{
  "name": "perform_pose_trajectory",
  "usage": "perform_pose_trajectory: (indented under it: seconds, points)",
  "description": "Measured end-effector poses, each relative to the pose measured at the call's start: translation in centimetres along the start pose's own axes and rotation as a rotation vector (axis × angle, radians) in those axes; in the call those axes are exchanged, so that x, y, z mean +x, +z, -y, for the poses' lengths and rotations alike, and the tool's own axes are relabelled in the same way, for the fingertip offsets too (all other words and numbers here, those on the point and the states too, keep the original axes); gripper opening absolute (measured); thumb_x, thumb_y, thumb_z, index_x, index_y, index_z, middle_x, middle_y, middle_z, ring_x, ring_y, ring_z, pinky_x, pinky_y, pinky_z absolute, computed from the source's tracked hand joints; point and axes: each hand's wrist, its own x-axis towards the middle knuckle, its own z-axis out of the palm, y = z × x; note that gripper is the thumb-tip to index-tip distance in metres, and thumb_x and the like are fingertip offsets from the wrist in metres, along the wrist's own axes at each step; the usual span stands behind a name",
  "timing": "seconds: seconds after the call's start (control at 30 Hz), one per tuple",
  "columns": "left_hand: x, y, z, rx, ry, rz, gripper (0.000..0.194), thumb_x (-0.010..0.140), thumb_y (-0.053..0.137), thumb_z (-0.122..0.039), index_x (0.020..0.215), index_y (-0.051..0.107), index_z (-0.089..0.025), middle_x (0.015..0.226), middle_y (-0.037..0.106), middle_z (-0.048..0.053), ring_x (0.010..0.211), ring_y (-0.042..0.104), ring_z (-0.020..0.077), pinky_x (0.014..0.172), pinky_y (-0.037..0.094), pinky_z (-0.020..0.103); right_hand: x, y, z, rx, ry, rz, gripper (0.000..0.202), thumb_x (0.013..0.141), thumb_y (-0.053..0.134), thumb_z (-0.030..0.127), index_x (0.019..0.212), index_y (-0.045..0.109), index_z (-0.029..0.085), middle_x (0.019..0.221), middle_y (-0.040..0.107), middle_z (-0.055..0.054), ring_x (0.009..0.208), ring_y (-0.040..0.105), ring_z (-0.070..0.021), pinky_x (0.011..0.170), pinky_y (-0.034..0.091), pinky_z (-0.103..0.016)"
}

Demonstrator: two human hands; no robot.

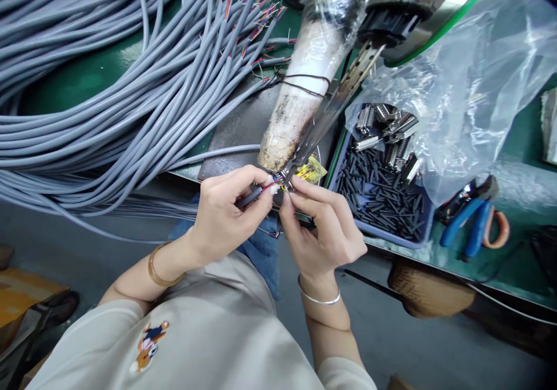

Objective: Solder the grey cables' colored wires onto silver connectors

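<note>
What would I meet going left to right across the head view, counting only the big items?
Grey cables → left hand → right hand → blue tray of black pieces → blue-handled pliers.

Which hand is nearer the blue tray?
Right. The right hand is just left of the tray, by its near-left corner. The left hand is farther left, with the right hand between it and the tray.

The head view looks forward and steeply down past the torso [213,326]. It faces the counter's [78,85] near edge, close above both hands [230,213].
</note>
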Motion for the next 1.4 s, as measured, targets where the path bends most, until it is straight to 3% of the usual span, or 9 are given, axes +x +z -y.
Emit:
perform_pose_trajectory:
  seconds: [0.23, 0.43, 0.67, 0.87, 1.03, 1.13, 1.2, 1.3, 1.4]
  points:
    - [-0.7, -0.2, 0.6, -0.052, -0.124, 0.079, 0.009, 0.084, 0.068, -0.01, 0.08, 0.064, -0.016, 0.053, 0.04, -0.01, 0.048, 0.031, 0.0045, 0.048, 0.028, 0.021, -0.2, 0.0, 0.1, -0.083, -0.108, 0.039, 0.02, 0.084, 0.077, 0.007, 0.087, 0.061, 0.019, 0.104, 0.081, -0.007, 0.087, 0.079, -0.0123, 0.079, 0.061, -0.018]
    - [-0.8, -0.4, 0.6, -0.26, -0.411, 0.177, 0.011, 0.087, 0.071, -0.022, 0.08, 0.065, -0.016, 0.056, 0.05, -0.005, 0.047, 0.035, 0.0046, 0.045, 0.028, 0.021, -1.6, -0.6, -0.8, -0.012, -0.083, 0.01, 0.017, 0.088, 0.074, 0.014, 0.096, 0.062, 0.023, 0.103, 0.082, -0.003, 0.081, 0.079, -0.0145, 0.071, 0.063, -0.024]
    - [-0.2, -1.9, 0.0, -0.718, -0.691, 0.49, 0.033, 0.078, 0.084, -0.04, 0.079, 0.061, -0.016, 0.054, 0.053, -0.006, 0.038, 0.036, 0.0026, 0.035, 0.026, 0.017, -3.6, -0.8, -2.7, 0.235, -0.11, 0.043, 0.014, 0.091, 0.068, 0.017, 0.094, 0.056, 0.024, 0.124, 0.078, -0.009, 0.081, 0.079, -0.0147, 0.057, 0.06, -0.023]
    - [-1.6, -2.7, -0.1, -0.676, -0.475, 0.414, 0.019, 0.085, 0.079, -0.025, 0.095, 0.066, -0.016, 0.085, 0.065, 0.001, 0.054, 0.049, 0.0028, 0.049, 0.042, 0.015, -2.7, -0.6, -0.6, 0.4, 0.139, 0.085, 0.011, 0.094, 0.063, 0.02, 0.094, 0.053, 0.024, 0.084, 0.072, 0.002, 0.067, 0.069, -0.0125, 0.058, 0.054, -0.024]
    - [-2.3, -3.0, 0.0, -0.537, -0.13, 0.403, 0.007, 0.089, 0.073, -0.019, 0.083, 0.075, -0.016, 0.089, 0.072, 0.008, 0.081, 0.067, 0.0138, 0.071, 0.054, 0.023, -1.1, -1.1, 0.8, 0.725, 0.486, 0.22, 0.017, 0.099, 0.056, 0.027, 0.086, 0.045, 0.024, 0.068, 0.051, 0.008, 0.049, 0.047, -0.0067, 0.045, 0.04, -0.017]
    - [-2.8, -2.7, 0.1, -0.499, -0.06, 0.373, 0.007, 0.085, 0.073, -0.012, 0.079, 0.074, -0.016, 0.087, 0.075, 0.008, 0.081, 0.068, 0.014, 0.072, 0.054, 0.024, -0.8, -1.5, 1.0, 0.778, 0.559, 0.328, 0.019, 0.1, 0.057, 0.029, 0.084, 0.047, 0.024, 0.06, 0.048, 0.01, 0.041, 0.041, -0.0056, 0.039, 0.034, -0.016]
    - [-3.1, -2.3, 0.2, -0.536, -0.188, 0.351, 0.005, 0.082, 0.073, -0.013, 0.077, 0.072, -0.014, 0.086, 0.074, 0.007, 0.07, 0.064, 0.0107, 0.062, 0.051, 0.021, -1.0, -1.8, 1.1, 0.617, 0.53, 0.251, 0.014, 0.097, 0.063, 0.028, 0.087, 0.056, 0.022, 0.06, 0.054, 0.01, 0.039, 0.042, -0.0049, 0.037, 0.033, -0.017]
    - [-3.4, -1.8, 0.5, -0.676, -0.488, 0.341, 0.012, 0.078, 0.077, -0.02, 0.076, 0.067, -0.013, 0.079, 0.07, 0.004, 0.053, 0.055, 0.0055, 0.047, 0.045, 0.018, -1.5, -2.1, 1.1, 0.252, 0.368, -0.099, 0.004, 0.094, 0.07, 0.027, 0.093, 0.071, 0.022, 0.066, 0.063, 0.006, 0.043, 0.051, -0.0061, 0.041, 0.038, -0.02]
    - [-3.2, -1.5, 1.0, -0.802, -0.66, 0.326, 0.022, 0.071, 0.082, -0.024, 0.074, 0.062, -0.014, 0.068, 0.064, -0.002, 0.043, 0.048, 0.0028, 0.039, 0.038, 0.016, -2.0, -2.0, 1.1, 0.21, 0.207, -0.398, 0.017, 0.096, 0.066, 0.028, 0.111, 0.072, 0.025, 0.063, 0.062, 0.007, 0.04, 0.052, -0.0071, 0.039, 0.039, -0.021]
